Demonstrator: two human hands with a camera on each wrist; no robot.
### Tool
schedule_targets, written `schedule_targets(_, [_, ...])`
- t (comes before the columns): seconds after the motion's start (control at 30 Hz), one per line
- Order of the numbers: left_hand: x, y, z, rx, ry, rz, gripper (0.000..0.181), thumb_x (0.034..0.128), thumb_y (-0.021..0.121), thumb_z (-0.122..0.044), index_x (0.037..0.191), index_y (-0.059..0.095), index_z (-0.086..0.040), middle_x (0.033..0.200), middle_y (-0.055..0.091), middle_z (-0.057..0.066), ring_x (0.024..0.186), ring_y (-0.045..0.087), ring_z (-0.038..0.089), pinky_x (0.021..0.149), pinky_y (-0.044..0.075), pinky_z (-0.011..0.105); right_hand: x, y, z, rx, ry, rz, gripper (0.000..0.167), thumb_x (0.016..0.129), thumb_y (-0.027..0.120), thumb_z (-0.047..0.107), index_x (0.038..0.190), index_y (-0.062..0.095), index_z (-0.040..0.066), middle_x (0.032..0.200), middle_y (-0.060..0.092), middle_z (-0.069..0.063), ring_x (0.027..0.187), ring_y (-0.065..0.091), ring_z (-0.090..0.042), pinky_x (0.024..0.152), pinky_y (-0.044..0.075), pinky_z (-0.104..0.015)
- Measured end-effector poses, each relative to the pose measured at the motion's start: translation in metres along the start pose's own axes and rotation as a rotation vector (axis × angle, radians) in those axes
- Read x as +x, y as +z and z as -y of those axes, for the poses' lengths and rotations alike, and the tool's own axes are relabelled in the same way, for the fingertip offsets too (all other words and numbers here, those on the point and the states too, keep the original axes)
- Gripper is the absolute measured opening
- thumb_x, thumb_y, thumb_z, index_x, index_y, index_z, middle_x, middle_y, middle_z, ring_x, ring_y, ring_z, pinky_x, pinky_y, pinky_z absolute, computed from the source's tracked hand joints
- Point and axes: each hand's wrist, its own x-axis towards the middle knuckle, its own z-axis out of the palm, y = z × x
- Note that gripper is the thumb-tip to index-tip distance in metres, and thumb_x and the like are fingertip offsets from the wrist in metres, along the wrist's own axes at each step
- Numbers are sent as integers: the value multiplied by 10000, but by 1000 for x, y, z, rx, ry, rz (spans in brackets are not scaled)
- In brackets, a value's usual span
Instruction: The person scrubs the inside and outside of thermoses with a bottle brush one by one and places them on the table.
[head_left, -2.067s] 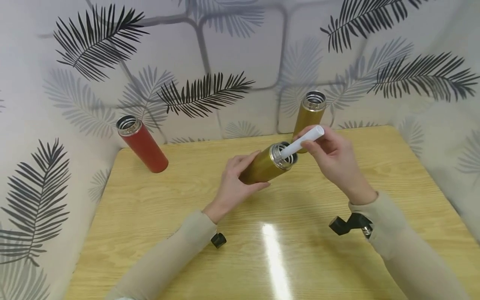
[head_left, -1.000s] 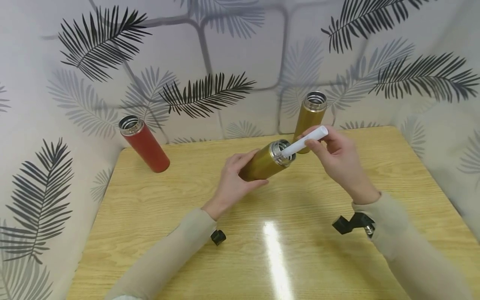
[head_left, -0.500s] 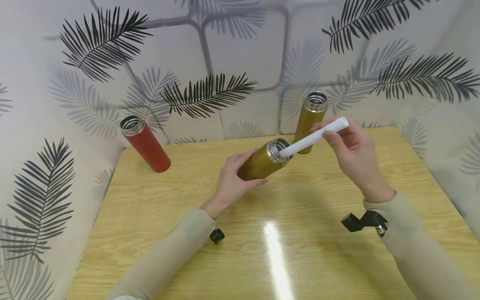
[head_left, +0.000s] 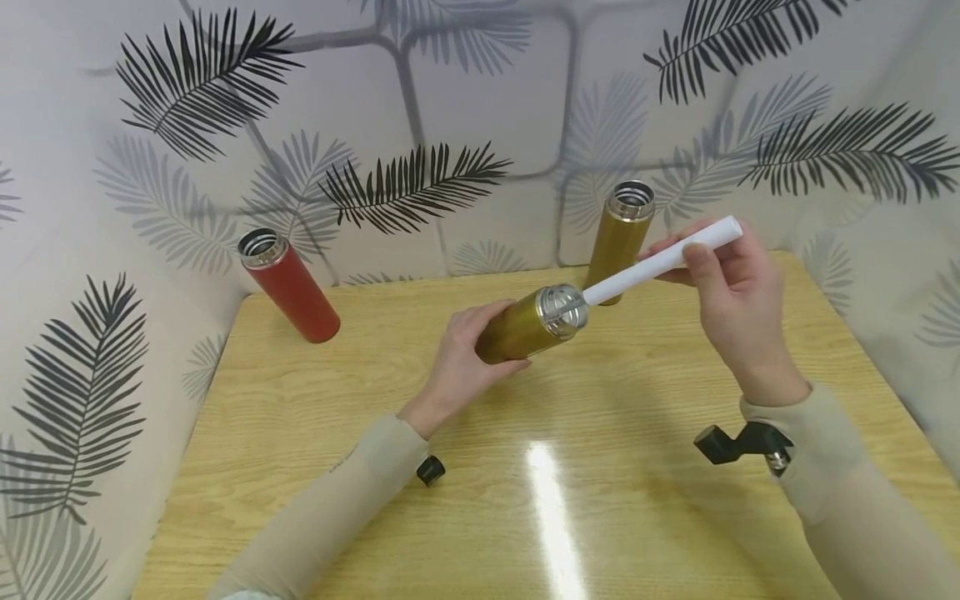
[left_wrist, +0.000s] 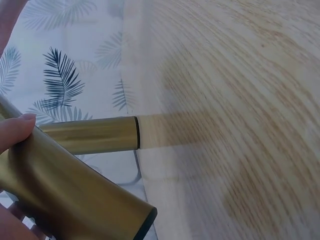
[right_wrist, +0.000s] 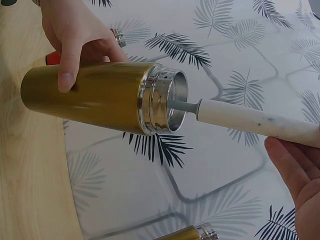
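In the head view my left hand (head_left: 457,362) grips a gold thermos bottle (head_left: 517,332) round its body, tilted with its uncapped steel mouth up to the right. My right hand (head_left: 750,308) pinches the white handle of a bottle brush (head_left: 660,262) between thumb and fingers. Its grey shaft (right_wrist: 182,106) runs into the mouth in the right wrist view; the far end is hidden inside the bottle. The left wrist view has the held bottle's dark base (left_wrist: 145,225) raised, with my thumb (left_wrist: 17,129) lying along its side.
A second uncapped gold bottle (head_left: 618,237) stands upright at the table's back edge, behind the brush. An uncapped red bottle (head_left: 292,292) stands at the back left. The wooden table (head_left: 360,400) meets a leaf-patterned wall covering (head_left: 487,100) behind.
My right hand has moved right and up, drawing the brush handle away from the bottle mouth so that more of the brush shows. The left hand and its bottle stay nearly in place.
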Motion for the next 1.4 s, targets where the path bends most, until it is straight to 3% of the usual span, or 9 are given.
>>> schedule_targets(0.17, [-1,-2,1,23,40,3,780,774,943,-183,1461,574,-173,1404,613,66,1273,500,287,1051,455,535,1,-3,3,16,-11,-36,175,1034,583,-30,1109,556,-186,1012,744,-195,921,753,-270,791,628,-308])
schedule_targets(0.47, [-4,-3,4,25,24,13,778,788,936,-192,1469,562,-181,1405,604,65,1301,518,278,1064,468,534,5,-10,9,68,-9,-59,150,1041,558,-35,1094,570,-175,1001,732,-227,912,751,-298,804,627,-321])
schedule_targets(0.77, [-7,-1,5,42,69,30,762,794,927,-148,1461,558,-138,1404,612,81,1290,510,301,1074,458,532,7,-16,13,144,-24,-204,152,988,645,-57,1041,605,-194,910,740,-243,815,758,-304,740,637,-360])
schedule_targets(1.07, [-8,-5,4,60,93,31,772,804,926,-174,1476,548,-155,1406,616,53,1260,511,278,1042,473,510,7,-19,15,94,-34,-347,155,974,690,-27,951,622,-166,851,736,-256,754,757,-292,693,636,-364])
schedule_targets(1.4, [-7,-9,3,86,119,21,778,796,931,-173,1473,550,-134,1408,623,65,1256,519,282,1053,468,499,10,-18,18,123,-54,-413,190,962,708,-25,939,621,-192,820,727,-275,709,743,-288,650,631,-362])
